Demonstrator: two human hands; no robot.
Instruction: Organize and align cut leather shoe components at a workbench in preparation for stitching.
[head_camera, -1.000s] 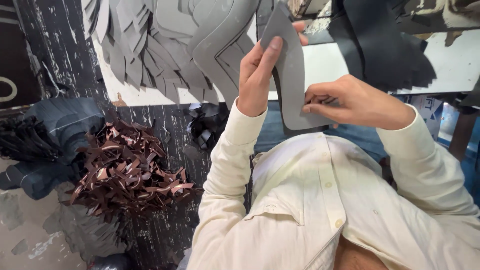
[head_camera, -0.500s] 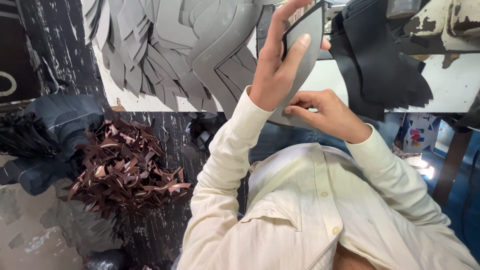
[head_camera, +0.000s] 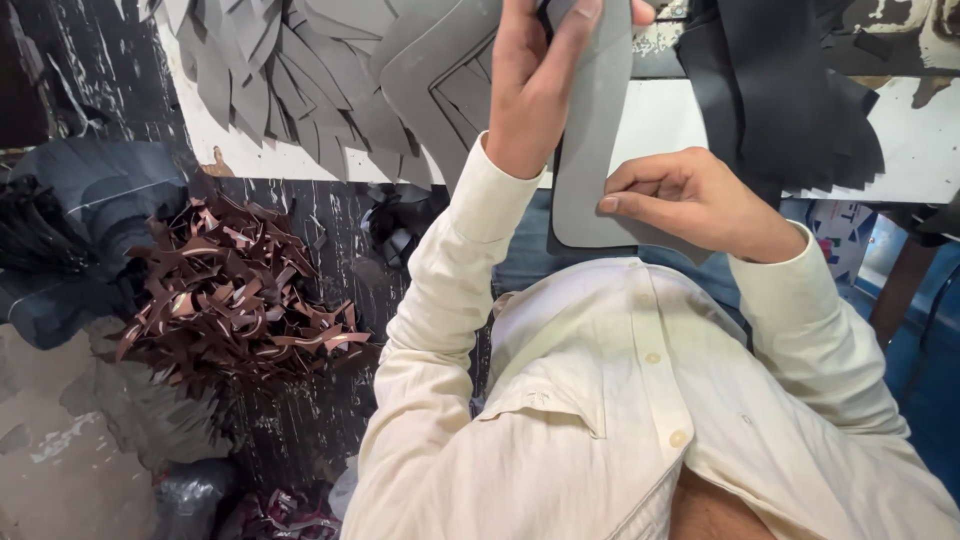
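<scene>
Head view, grey cut piece (head_camera: 590, 150) pinched between left hand (head_camera: 530, 90), right hand (head_camera: 690, 195)

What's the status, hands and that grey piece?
Left hand grips grey cut piece up top. Right hand pinches its lower edge. Nothing between them.

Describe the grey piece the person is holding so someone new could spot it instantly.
Start at the white table edge across the top, with grey cut pieces fanned out on it at left. Just below the edge, the left hand and right hand hold one long grey piece with a rounded lower end. It alone is lifted off the table.
</scene>
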